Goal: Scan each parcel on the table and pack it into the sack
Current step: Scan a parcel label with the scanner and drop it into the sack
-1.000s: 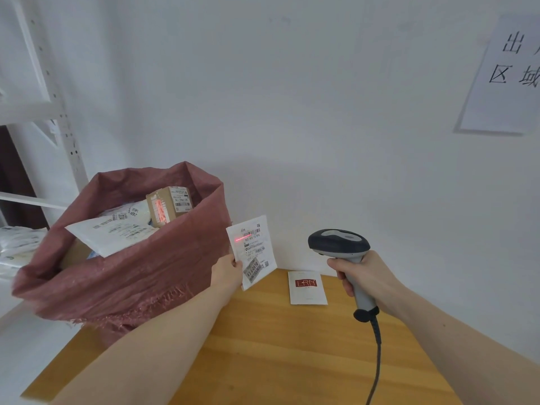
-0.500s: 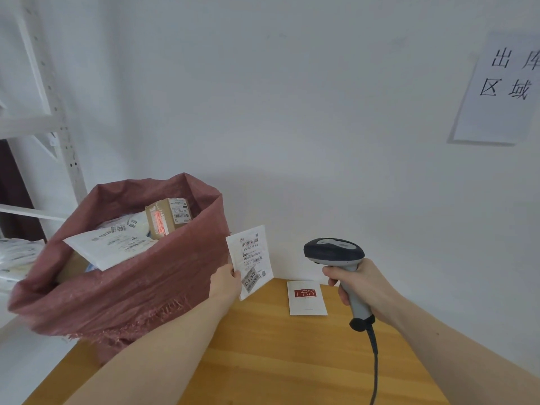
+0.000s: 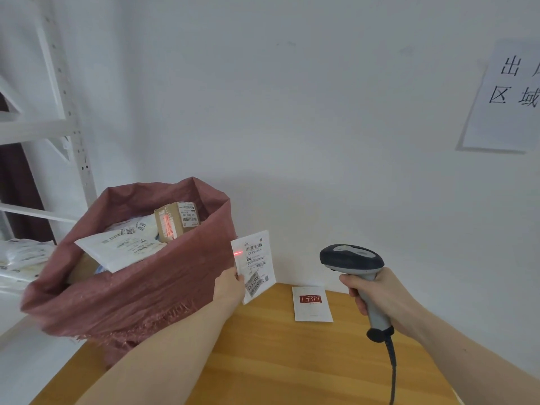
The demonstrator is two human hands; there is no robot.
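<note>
Our left hand [image 3: 229,287] pinches the white parcel [image 3: 253,264] by its lower left edge, upright, long axis vertical, just right of the sack [image 3: 140,290], so this hand is the nearer for the drop. To its right our right hand [image 3: 380,296] grips the scanner [image 3: 350,260] above the counter [image 3: 292,361]. The red line, absent half a second ago, now falls left of the barcode.

Wall sign [image 3: 505,97] cut off, perhaps halfway.
</note>
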